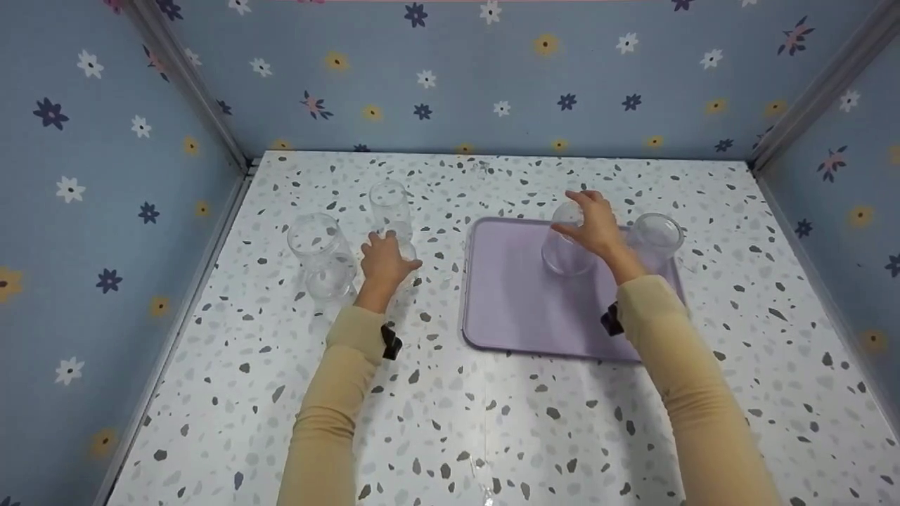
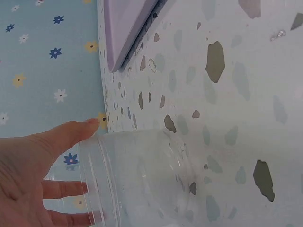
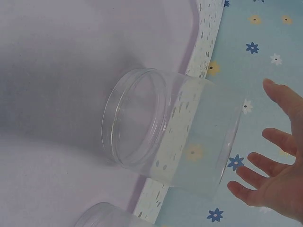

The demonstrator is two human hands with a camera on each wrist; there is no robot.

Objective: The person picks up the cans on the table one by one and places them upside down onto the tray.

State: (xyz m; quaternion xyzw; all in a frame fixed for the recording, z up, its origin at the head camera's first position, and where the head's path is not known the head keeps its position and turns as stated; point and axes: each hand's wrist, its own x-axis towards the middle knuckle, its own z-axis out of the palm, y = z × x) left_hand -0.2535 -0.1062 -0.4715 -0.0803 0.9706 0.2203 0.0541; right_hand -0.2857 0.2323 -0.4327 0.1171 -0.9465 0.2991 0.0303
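My left hand (image 1: 385, 266) is over a clear container (image 1: 406, 254). In the left wrist view, the thumb and fingers of the left hand (image 2: 33, 175) are spread at the rim of the clear container (image 2: 137, 179); whether they touch it is unclear. My right hand (image 1: 596, 225) is beside a clear jar (image 1: 568, 253) standing on the purple tray (image 1: 513, 309). The right wrist view has the right hand (image 3: 277, 161) with fingers spread, a gap between it and the jar (image 3: 142, 118).
Another clear jar (image 1: 655, 239) stands at the tray's right back corner. On the left of the speckled table (image 1: 450, 422) are a wide clear container (image 1: 322, 256) and a narrower one (image 1: 390, 205). Flowered panels (image 1: 457, 77) enclose the back and sides.
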